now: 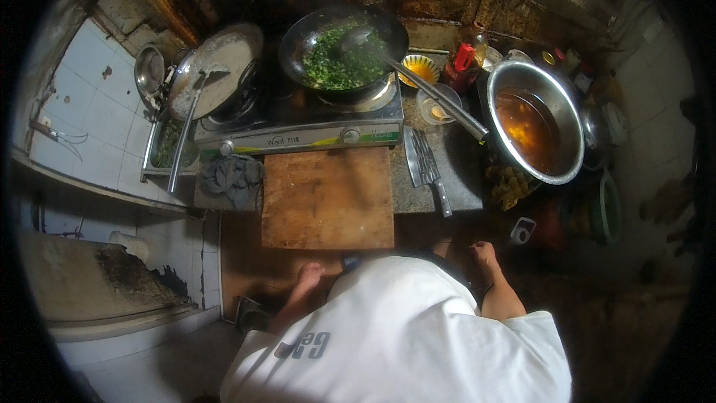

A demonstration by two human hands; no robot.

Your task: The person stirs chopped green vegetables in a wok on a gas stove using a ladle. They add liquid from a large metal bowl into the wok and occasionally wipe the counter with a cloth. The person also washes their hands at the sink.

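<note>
My left hand (310,273) hangs at my side, below the front edge of a wooden cutting board (328,201), fingers curled and nothing visible in it. My right hand (485,254) is likewise curled and seemingly bare, in front of the counter below a cleaver (425,162). A black wok (291,50) on the gas stove (302,137) holds chopped greens (335,61). A metal ladle (436,95) rests in it, its handle reaching out to the right. Neither hand touches any of these.
Left of the stove, a tilted pan (246,39) of pale batter-like mixture holds a spatula (184,134). A grey cloth (232,176) lies beside the board. At right stand a steel basin (576,151) of reddish-brown liquid, a yellow-striped bowl (411,61) and a red-handled jug (461,67).
</note>
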